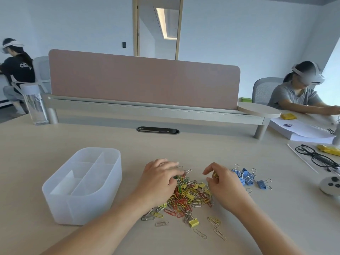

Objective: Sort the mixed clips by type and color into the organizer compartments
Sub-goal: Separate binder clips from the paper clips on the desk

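Mixed clips (189,196) lay heaped mid-desk, between both hands; blue binder clips (245,176) already sat apart to the right. Left hand (160,179) pressed curled fingers into the pile, grip unclear. Right hand (223,183) pinched a small yellow clip (214,175). Organizer (82,184) stood left, compartments seemingly empty. Likely risk: paper clips hook together (tangled wire), so one lift could drag others and scatter them. Stray clips lay near the desk edge. Glasses (316,156) and water bottle (35,105) stood well clear.

Bare desk (165,144) lies open behind the clip pile (189,196), between the organizer (82,203) at left and glasses (316,157) at right. A blue clip cluster (246,176) sits just right of the pile.
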